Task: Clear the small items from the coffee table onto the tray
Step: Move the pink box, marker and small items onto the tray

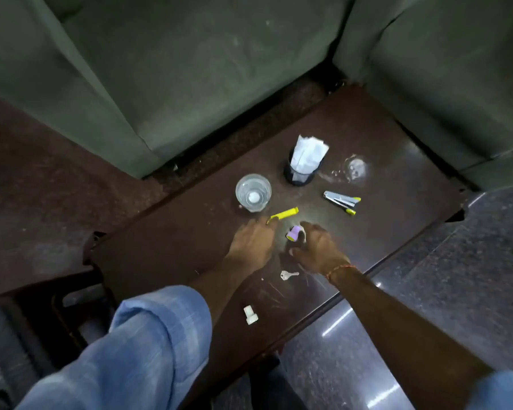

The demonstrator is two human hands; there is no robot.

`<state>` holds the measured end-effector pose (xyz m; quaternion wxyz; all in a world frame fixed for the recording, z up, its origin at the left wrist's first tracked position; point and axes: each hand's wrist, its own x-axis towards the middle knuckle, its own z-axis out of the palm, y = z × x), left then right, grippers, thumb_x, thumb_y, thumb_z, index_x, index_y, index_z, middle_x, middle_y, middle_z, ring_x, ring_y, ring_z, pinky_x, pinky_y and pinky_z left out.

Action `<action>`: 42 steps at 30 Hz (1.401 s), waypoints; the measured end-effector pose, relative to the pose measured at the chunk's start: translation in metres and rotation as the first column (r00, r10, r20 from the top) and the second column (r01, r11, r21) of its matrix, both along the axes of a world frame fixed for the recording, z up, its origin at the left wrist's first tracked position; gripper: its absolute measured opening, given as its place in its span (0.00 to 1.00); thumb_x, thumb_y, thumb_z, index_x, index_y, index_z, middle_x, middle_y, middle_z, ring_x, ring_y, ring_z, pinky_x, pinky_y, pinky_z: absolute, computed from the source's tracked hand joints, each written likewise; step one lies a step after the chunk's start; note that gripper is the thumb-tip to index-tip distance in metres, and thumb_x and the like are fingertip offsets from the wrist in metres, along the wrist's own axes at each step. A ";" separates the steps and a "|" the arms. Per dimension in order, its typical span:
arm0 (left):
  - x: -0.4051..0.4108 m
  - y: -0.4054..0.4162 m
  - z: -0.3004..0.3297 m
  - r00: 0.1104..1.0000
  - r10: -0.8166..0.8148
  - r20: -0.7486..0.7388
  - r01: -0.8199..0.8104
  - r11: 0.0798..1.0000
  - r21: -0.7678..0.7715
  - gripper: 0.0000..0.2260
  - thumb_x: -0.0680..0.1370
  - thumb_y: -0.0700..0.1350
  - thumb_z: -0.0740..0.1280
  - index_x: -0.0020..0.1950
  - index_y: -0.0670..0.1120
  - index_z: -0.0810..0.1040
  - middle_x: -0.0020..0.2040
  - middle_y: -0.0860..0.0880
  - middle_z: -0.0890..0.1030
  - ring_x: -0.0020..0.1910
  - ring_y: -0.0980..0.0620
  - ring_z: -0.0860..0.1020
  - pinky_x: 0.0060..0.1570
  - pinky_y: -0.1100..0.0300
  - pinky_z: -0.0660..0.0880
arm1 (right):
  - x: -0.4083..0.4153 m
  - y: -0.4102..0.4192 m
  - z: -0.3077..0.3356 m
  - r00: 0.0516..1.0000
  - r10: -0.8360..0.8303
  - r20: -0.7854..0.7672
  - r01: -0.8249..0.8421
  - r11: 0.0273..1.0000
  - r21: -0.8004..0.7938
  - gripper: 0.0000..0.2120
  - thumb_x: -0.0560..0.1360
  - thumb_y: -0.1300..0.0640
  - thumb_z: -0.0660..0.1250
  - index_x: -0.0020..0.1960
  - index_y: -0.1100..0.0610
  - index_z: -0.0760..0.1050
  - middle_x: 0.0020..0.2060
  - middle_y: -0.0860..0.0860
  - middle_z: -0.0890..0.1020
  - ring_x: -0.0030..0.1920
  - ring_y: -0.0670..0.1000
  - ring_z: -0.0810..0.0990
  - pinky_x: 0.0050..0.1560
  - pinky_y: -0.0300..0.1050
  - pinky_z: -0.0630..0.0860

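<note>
Two hands work at the middle of the dark brown desk (172, 247) in the head view, and the step in hand looks like the picking up of small items. The left hand (253, 244) reaches to a yellow marker (283, 215), its fingers (264, 224) touching the near end; whether they have closed on it I cannot tell. The right hand (318, 247) curls its fingers around a small purple piece (293, 233), apparently pinching it, though blur hides the grip.

No tray shows in this view, so the next move would call for lifting both things clear and carrying them to wherever it stands. A key (289, 274) and a white cap (251, 315) lie nearer the person; a stapler (341, 200), a glass of water (253, 192) and a dark cup holding paper (304, 165) stand farther off.

The desk is scuffed, glossy, chipped at its edges. Grey-green sofas (190, 69) close it in behind; polished dark floor (456, 276) lies to the right.
</note>
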<state>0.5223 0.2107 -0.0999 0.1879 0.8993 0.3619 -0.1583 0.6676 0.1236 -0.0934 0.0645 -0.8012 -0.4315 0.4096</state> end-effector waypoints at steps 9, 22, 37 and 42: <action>0.011 0.003 -0.068 0.992 0.110 -0.062 -0.099 0.982 0.163 0.13 0.79 0.42 0.63 0.64 0.46 0.71 0.59 0.47 0.73 0.56 0.45 0.74 0.49 0.52 0.75 | -0.005 0.005 -0.064 0.978 0.112 0.176 -0.136 0.982 0.129 0.10 0.78 0.55 0.63 0.55 0.57 0.79 0.55 0.56 0.77 0.52 0.61 0.79 0.48 0.49 0.74; -0.106 0.008 0.063 0.990 0.129 0.057 -0.138 0.963 0.233 0.09 0.76 0.44 0.65 0.55 0.51 0.74 0.52 0.50 0.75 0.53 0.46 0.74 0.48 0.50 0.72 | -0.064 0.000 0.068 0.997 -0.068 0.042 0.049 0.938 0.343 0.08 0.67 0.58 0.76 0.44 0.59 0.80 0.42 0.54 0.79 0.40 0.56 0.81 0.45 0.43 0.76; -0.662 0.006 0.249 0.744 0.668 -0.021 -0.598 0.679 0.427 0.08 0.79 0.45 0.62 0.57 0.47 0.75 0.56 0.46 0.77 0.57 0.43 0.74 0.52 0.48 0.73 | -0.500 0.104 0.218 0.832 0.544 -0.106 -0.418 0.742 0.525 0.08 0.67 0.67 0.73 0.39 0.56 0.77 0.32 0.46 0.80 0.34 0.40 0.78 0.40 0.36 0.77; -0.711 -0.043 0.191 0.679 0.735 -0.008 -0.699 0.649 0.302 0.11 0.78 0.40 0.62 0.59 0.47 0.74 0.57 0.47 0.77 0.58 0.44 0.73 0.53 0.49 0.74 | -0.576 0.115 0.201 0.722 0.692 0.004 -0.632 0.656 0.412 0.07 0.69 0.69 0.67 0.43 0.61 0.81 0.43 0.55 0.84 0.46 0.56 0.82 0.50 0.49 0.79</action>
